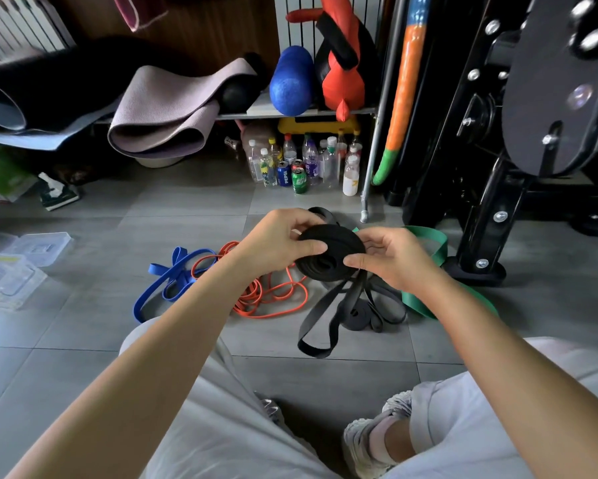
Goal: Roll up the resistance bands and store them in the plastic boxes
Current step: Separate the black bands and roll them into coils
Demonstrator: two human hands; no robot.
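Right between the two hands, held above the grey tiled floor [83, 340], sits the black resistance band [328, 257], wound for most of its length into a flat, slightly loose coil. The left hand [280, 243] pinches the coil's left edge, thumb [311, 248] pressed on the near face and the other fingers curled over the top rim. The right hand [390, 261] grips the opposite edge the same way, its thumb lying across the near face and its fingers wrapped behind, hidden by the coil. From the underside of the coil the unrolled tail [325, 316] hangs down in long flat loops whose end rests on the tiles, among further dark strap lying in folds there. The band is matte black and wide, its wound layers showing as concentric ridges. Just left of the tail lies a thin orange band [266, 292] in a tangle, touching a blue band [166, 281] beyond it; a broad green band [425, 271] curves behind and under the right wrist. Clear plastic boxes [10, 271] stand well apart at the far left. Behind the hands, bottles and cans [304, 164] cluster under a shelf bearing folded yoga mats [173, 112] and a blue foam roller [290, 81], with a black gym machine [497, 167] at the right.
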